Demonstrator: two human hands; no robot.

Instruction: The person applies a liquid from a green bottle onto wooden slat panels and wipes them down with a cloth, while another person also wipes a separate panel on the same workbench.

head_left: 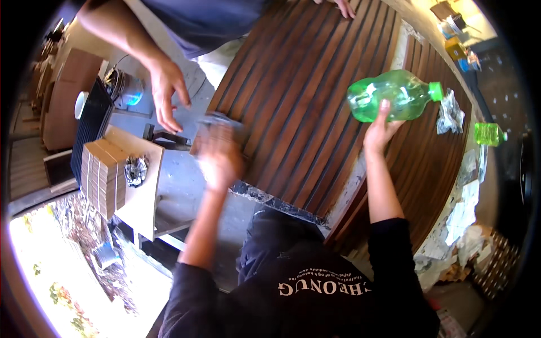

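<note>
A green plastic bottle (397,93) with a green cap lies sideways in my right hand (380,134), held above the slatted panel with its cap pointing right. My left hand (218,160), smeared by motion, presses a dark grey cloth (241,134) at the left end of the dark brown wooden slatted panel (298,112). Dark grooves run between the slats. Close to my left hand hangs a co-worker's open hand (167,93), apart from the cloth. That person's other hand (345,8) rests at the panel's far edge.
A second slatted panel (420,163) lies on the right, with a crumpled grey cloth (451,114) on it. Farther right is a smaller green bottle (488,134). Stacked brown pieces (104,172) stand on a board at left, near a bucket (131,90).
</note>
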